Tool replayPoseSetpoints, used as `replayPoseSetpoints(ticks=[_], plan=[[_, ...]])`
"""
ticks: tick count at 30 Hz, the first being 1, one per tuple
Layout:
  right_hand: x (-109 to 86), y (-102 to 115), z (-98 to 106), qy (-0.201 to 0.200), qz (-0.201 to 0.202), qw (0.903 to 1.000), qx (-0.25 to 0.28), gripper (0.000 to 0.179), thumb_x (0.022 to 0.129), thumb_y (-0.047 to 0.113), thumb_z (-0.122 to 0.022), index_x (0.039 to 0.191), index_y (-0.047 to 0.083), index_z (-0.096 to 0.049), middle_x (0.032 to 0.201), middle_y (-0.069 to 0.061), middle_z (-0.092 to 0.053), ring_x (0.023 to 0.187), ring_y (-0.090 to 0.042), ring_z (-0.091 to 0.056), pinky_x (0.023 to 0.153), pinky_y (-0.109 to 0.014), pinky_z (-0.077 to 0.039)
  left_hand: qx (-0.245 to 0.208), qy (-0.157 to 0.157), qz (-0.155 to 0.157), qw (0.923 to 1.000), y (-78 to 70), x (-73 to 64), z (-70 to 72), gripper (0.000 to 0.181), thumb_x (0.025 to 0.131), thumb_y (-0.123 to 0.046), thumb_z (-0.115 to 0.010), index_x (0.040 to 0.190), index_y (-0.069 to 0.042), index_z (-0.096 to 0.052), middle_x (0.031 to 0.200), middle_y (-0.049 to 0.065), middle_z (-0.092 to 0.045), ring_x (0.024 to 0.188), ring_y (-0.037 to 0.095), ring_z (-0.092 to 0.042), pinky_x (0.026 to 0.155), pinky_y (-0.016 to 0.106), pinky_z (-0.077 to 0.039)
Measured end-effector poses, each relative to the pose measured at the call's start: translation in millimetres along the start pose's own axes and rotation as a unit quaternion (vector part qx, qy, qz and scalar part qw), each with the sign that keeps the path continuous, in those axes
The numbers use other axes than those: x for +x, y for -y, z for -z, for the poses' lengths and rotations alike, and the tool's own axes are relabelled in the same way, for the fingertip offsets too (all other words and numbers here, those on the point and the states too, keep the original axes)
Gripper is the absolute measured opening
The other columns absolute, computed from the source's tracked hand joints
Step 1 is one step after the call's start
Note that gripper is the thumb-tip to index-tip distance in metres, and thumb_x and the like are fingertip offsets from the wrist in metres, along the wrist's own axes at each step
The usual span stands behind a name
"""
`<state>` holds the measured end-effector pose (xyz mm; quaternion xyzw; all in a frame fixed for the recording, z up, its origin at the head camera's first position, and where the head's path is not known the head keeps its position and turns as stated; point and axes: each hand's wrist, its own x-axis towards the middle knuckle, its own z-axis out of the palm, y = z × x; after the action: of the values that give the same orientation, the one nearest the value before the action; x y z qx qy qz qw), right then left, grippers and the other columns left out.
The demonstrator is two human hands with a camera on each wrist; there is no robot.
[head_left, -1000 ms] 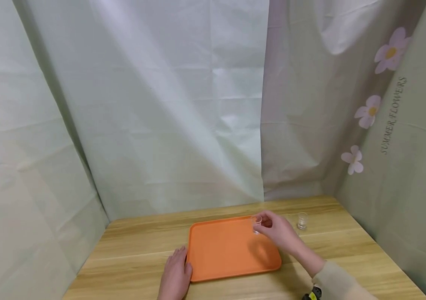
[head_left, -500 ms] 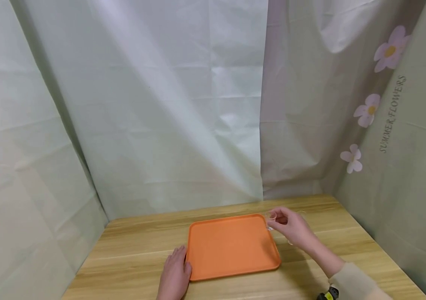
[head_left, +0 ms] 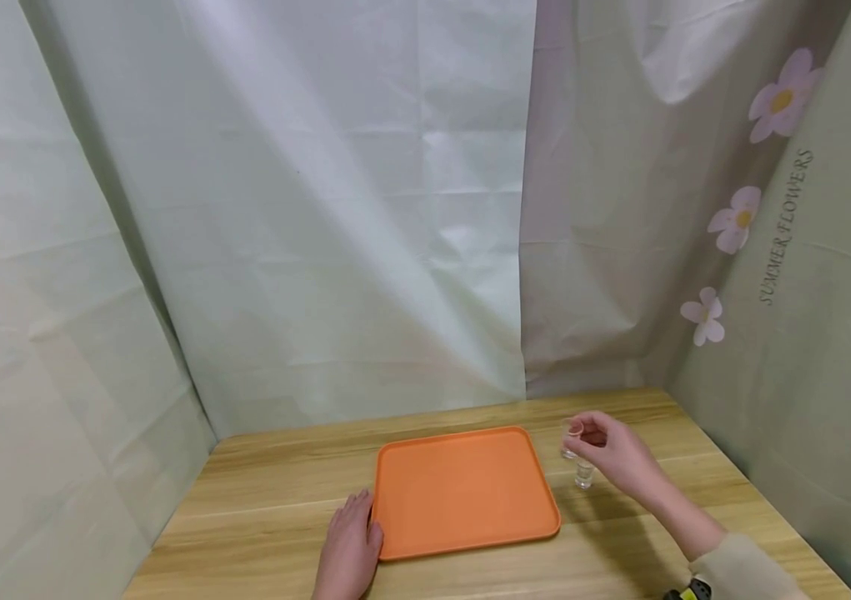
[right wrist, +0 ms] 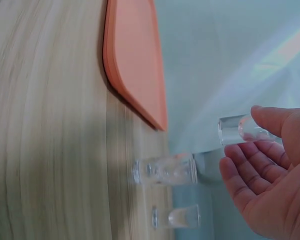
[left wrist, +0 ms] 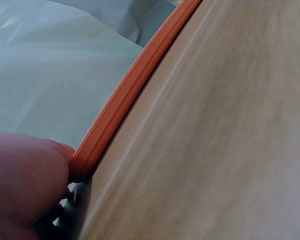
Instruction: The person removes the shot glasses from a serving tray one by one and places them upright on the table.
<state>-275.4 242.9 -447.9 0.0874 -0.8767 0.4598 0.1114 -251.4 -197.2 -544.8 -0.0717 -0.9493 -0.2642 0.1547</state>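
Note:
My right hand [head_left: 616,454] pinches a small clear shot glass [right wrist: 232,131] between thumb and fingers, just right of the tray. The right wrist view shows this glass raised off the table. Below it, a second shot glass [head_left: 584,477] stands on the wood. Another shot glass [right wrist: 177,217] is visible beside that one in the right wrist view; the head view has it hidden behind the hand. My left hand [head_left: 350,546] lies along the left edge of the orange tray [head_left: 463,492], its fingers fairly straight. A digit touches the tray's corner in the left wrist view.
The wooden table [head_left: 267,517] carries the tray near its middle. Pale curtains [head_left: 365,208] enclose the back and both sides, close to the table's far edge. Printed flowers [head_left: 733,220] decorate the right curtain.
My right hand has moved right with the shot glass, from over the tray to beyond its right edge. The left hand and the tray have stayed in place.

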Motion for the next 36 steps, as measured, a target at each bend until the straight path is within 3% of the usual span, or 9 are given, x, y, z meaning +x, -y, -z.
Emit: replayPoseSetpoints(ticks=[8, 19, 30, 36], plan=[[-4.8, -11.5, 15.9, -0.018, 0.013, 0.9997, -0.011, 0.036, 0.102, 0.023, -0.083, 0.127, 0.0, -0.072, 0.112, -0.005, -0.076, 0.103, -0.022, -0.075, 0.081, -0.026, -0.063, -0.003, -0.003, -0.004, 1.0, -0.9, -2.0, -0.3, 0.045, 0.099, -0.003, -0.07, 0.141, 0.013, -0.064, 0.147, 0.034, -0.063, 0.143, 0.055, -0.054, 0.123, 0.069, -0.038], [-11.8, -28.0, 38.5, -0.031, -0.004, 0.9988, -0.038, 0.04, 0.104, 0.023, -0.08, 0.13, -0.004, -0.07, 0.117, -0.01, -0.077, 0.107, -0.027, -0.076, 0.08, -0.026, -0.062, -0.002, 0.005, 0.008, 1.0, -1.1, 0.4, 0.7, 0.044, 0.1, -0.003, -0.068, 0.141, 0.014, -0.064, 0.147, 0.034, -0.062, 0.144, 0.055, -0.053, 0.124, 0.069, -0.037], [-15.3, -45.9, 43.3, -0.026, -0.019, 0.9982, -0.05, 0.037, 0.104, 0.018, -0.08, 0.127, -0.008, -0.069, 0.112, -0.01, -0.077, 0.104, -0.026, -0.075, 0.079, -0.025, -0.061, 0.001, -0.003, 0.001, 1.0, -1.8, -0.9, 2.0, 0.045, 0.099, -0.003, -0.069, 0.14, 0.014, -0.064, 0.145, 0.035, -0.063, 0.142, 0.055, -0.054, 0.123, 0.07, -0.039], [-16.7, -55.4, 42.3, -0.022, -0.028, 0.9975, -0.06, 0.04, 0.104, 0.019, -0.08, 0.131, -0.009, -0.068, 0.112, -0.01, -0.077, 0.106, -0.03, -0.075, 0.082, -0.026, -0.061, 0.002, 0.008, 0.014, 0.9999, -3.2, 1.2, 2.3, 0.045, 0.101, -0.004, -0.068, 0.142, 0.014, -0.063, 0.147, 0.035, -0.062, 0.144, 0.055, -0.053, 0.124, 0.069, -0.037]])
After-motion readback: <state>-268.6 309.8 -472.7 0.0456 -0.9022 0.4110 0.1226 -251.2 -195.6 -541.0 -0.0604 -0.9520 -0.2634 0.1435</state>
